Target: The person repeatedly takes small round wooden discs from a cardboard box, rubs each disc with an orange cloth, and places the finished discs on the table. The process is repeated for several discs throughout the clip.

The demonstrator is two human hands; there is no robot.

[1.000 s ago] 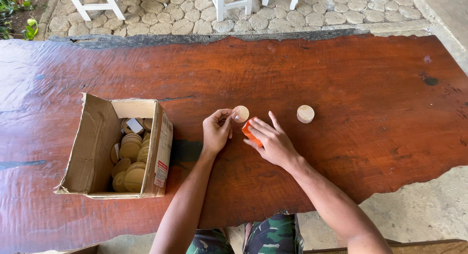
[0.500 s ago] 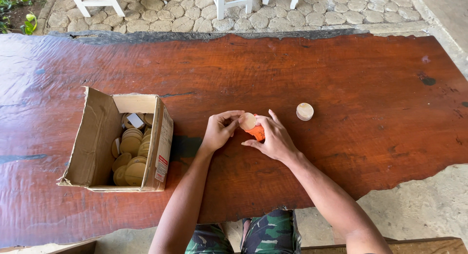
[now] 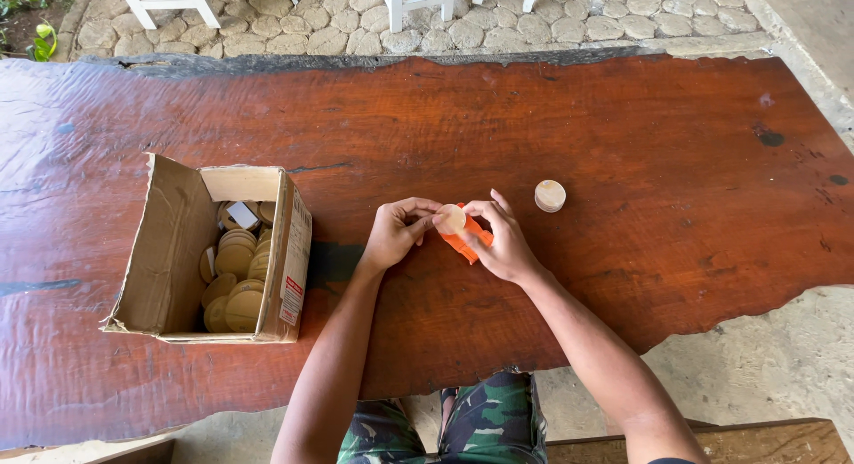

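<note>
My left hand (image 3: 398, 231) and my right hand (image 3: 498, 239) meet over the middle of the red-brown wooden table (image 3: 623, 126). Between their fingertips sits a small round pale wooden disc (image 3: 452, 218). Under my right hand's fingers lies an orange piece (image 3: 464, 242), thin and flat, partly hidden by the hand. Both hands pinch the disc against the orange piece. A second round wooden piece (image 3: 550, 195) lies on the table just right of my right hand.
An open cardboard box (image 3: 169, 250) stands at the left, holding several round wooden discs (image 3: 238, 282). Beyond the table's far edge are cobblestones and white chair legs (image 3: 169, 3). My knees in camouflage trousers (image 3: 445, 424) show below the near edge.
The disc held up by my left hand has come down onto the orange piece in my right hand, and both hands have closed together around it.
</note>
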